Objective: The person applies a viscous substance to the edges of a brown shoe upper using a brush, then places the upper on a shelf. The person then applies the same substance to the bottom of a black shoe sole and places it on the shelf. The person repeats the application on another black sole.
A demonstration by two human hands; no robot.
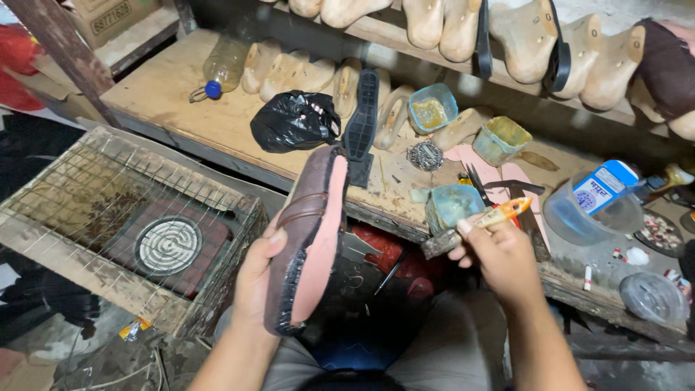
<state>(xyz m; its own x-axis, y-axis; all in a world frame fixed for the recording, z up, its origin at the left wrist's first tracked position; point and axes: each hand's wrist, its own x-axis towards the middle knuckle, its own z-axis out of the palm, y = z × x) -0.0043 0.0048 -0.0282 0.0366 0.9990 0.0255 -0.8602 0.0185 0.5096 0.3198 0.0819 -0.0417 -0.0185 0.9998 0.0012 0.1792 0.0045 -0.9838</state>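
Brown sandal (308,246), gripped in our left hand (255,279), runs lengthwise frame-centre; our right hand (499,257), just right, pinches an orange-handled brush (499,214).

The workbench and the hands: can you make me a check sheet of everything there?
Surface: wooden workbench, stained and worn.
Job's things: brown shoe held sole side up, pink insole showing; brush with orange handle.
Clutter: black bag, black sole, glue tubs, scissors, plastic bottle, clear jar.
Grippers: left hand grips the shoe's edge; right hand holds the brush.
Cables: nothing seen.
Surroundings: wooden shoe forms on a shelf; a coil heater under a wire cage.
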